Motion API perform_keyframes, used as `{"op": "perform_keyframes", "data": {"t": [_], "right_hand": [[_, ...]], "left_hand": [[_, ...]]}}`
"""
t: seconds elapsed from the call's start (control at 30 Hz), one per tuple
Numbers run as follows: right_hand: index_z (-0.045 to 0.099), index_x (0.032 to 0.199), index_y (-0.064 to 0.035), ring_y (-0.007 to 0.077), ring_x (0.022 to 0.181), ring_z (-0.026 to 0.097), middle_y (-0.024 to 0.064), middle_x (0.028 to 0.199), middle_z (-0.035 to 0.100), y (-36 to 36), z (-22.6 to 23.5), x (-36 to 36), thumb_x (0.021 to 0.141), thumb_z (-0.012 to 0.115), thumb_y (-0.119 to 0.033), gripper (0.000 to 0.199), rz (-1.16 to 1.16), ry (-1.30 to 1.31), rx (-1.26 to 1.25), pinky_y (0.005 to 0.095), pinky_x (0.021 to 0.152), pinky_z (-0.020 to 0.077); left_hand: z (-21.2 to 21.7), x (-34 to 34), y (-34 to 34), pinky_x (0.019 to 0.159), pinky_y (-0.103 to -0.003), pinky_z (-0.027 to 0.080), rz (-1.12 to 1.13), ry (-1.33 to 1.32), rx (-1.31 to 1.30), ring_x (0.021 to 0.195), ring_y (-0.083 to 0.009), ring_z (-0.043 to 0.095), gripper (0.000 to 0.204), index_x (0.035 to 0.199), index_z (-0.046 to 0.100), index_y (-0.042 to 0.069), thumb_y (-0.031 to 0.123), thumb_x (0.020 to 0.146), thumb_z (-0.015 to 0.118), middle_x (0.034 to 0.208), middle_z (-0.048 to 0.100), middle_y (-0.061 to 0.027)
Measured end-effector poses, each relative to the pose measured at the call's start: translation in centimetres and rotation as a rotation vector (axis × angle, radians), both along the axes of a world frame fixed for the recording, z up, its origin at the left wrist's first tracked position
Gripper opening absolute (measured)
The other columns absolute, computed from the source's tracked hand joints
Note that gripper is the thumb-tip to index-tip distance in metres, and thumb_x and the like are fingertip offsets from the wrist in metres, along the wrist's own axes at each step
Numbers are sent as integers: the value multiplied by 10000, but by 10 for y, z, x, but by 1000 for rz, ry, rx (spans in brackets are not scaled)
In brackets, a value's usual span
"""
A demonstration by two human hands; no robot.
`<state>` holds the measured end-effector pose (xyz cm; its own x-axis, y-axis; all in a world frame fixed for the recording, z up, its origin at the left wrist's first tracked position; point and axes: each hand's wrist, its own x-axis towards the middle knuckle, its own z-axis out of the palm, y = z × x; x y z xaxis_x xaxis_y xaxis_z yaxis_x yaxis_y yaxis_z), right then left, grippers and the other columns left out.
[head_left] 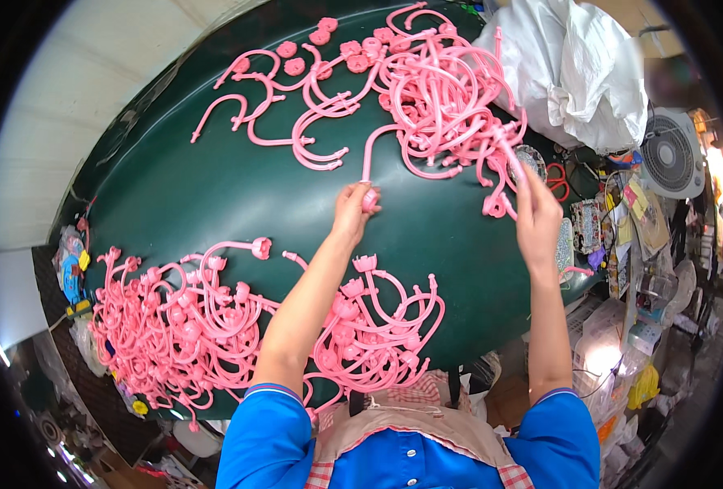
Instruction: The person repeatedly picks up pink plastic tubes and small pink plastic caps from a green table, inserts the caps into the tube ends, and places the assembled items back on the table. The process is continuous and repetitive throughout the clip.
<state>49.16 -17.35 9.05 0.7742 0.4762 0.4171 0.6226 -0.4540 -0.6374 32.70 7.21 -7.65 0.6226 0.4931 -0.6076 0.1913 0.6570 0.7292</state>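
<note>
My left hand point(353, 213) is closed around the lower end of a curved pink plastic tube point(368, 159), where a small pink cup-shaped piece point(369, 200) shows at the fingers. The tube's upper end curves toward a large heap of similar pink tubes point(451, 90) at the far middle. To the right, my right hand point(539, 218) is closed on another pink tube point(510, 155) at that heap's near right edge. Several loose pink flower-shaped cups point(294, 67) lie at the far left of the heap.
Tubes with cups attached form piles at the near left point(182, 326) and near middle point(369, 334) of the dark green table point(296, 212). A white sack point(573, 73) stands at the far right, beside a grey fan point(671, 153). Red-handled scissors point(558, 181) lie near my right hand.
</note>
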Motion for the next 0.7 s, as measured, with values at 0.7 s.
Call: {"op": "perform_keyframes", "data": {"t": [0.7], "right_hand": [[673,1121,22,365,932,704,205,1030,713,-26,-124,15,844,796,-471,579,-229,187,-360,475,837,560]], "left_hand": [[97,-42,-13,765,-385,561,-1380,95,853,808,-242,711,169,836,734,36,196,802,689,812,732,-105]]}}
